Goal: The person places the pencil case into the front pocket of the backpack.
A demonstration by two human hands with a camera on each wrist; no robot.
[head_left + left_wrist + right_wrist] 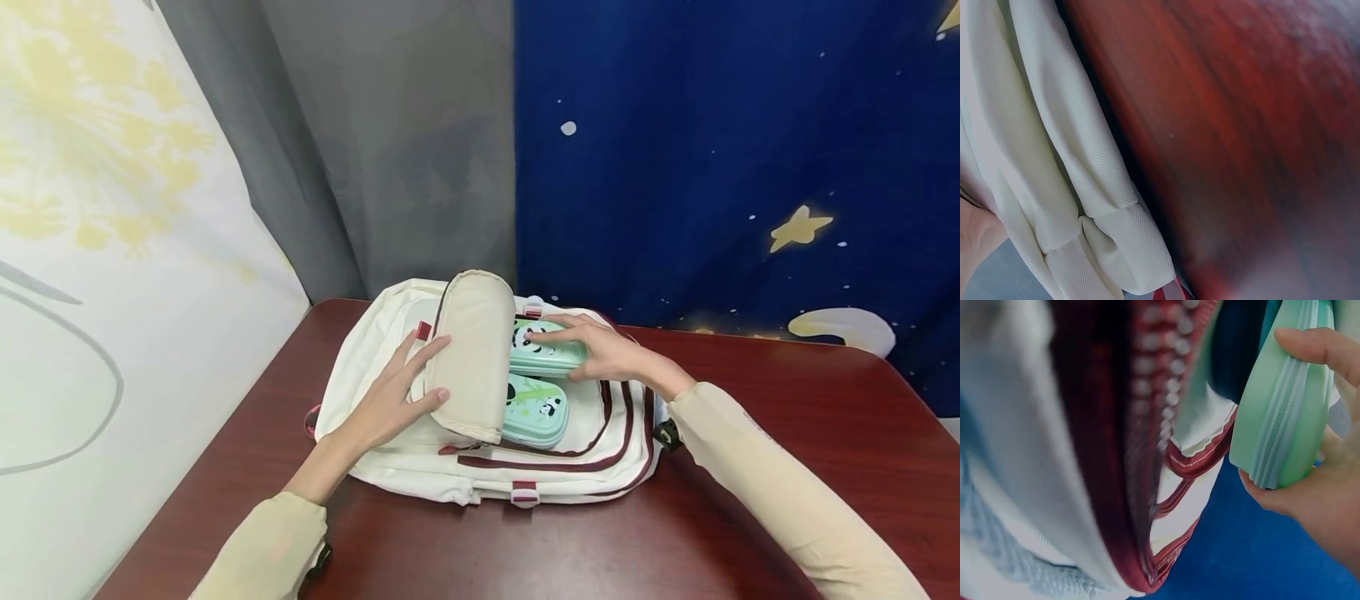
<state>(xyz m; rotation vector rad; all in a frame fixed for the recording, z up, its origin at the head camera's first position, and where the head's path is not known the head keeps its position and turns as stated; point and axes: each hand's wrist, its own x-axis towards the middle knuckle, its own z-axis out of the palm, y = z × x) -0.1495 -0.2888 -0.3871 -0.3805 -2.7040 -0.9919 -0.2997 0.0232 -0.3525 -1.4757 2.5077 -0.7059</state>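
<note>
A cream backpack with dark red zips lies on the table, its front pocket unzipped. My left hand rests on the folded-back beige pocket flap, thumb and forefinger fairly straight against it. My right hand grips a mint-green pencil case with a panda print at the pocket. In the right wrist view, the thumb and fingers hold the zipped edge of this pencil case. Just nearer me lies a second panda pencil case, partly under the flap. The left wrist view shows mostly backpack fabric.
The dark red wooden table extends around the backpack. Behind it hang a grey curtain and a blue curtain with stars. A white patterned surface stands at the left. A buckle sits on the backpack's near side.
</note>
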